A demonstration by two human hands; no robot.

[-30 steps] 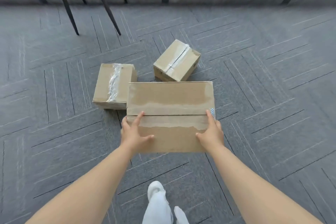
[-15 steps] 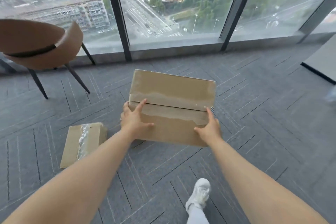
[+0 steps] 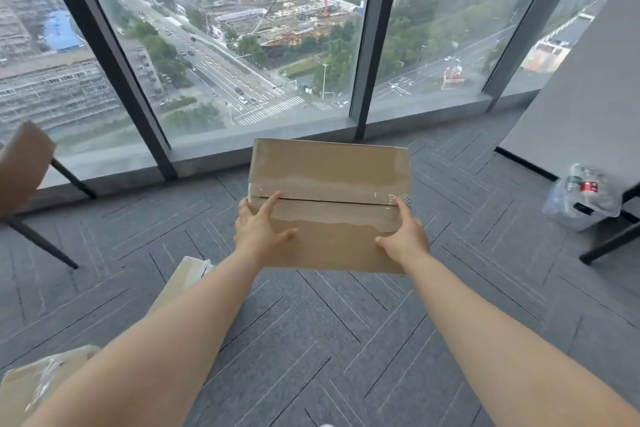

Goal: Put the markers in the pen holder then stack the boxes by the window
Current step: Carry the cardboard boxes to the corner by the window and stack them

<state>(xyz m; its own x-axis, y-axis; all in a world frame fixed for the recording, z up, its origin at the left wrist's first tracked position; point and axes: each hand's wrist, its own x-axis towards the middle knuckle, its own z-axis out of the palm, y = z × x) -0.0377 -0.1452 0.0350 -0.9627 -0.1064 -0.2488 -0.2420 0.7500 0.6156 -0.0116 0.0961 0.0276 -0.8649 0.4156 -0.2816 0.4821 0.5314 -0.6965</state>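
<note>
With the left grip (image 3: 261, 232) and right grip (image 3: 405, 236) each clasping a near corner of the large box (image 3: 329, 177), held above the floor (image 3: 311, 340) near the window (image 3: 259, 45), lower it level, square to the glass, as the stack's base.

Box (image 3: 329, 184) gripped at its ends by left hand (image 3: 258, 232) and right hand (image 3: 405, 236), thumbs on top, window (image 3: 242, 45) beyond the hands, second box (image 3: 187, 274) and taped box (image 3: 31, 381) behind the left hand, bag (image 3: 581, 198) right of the right hand.
</note>
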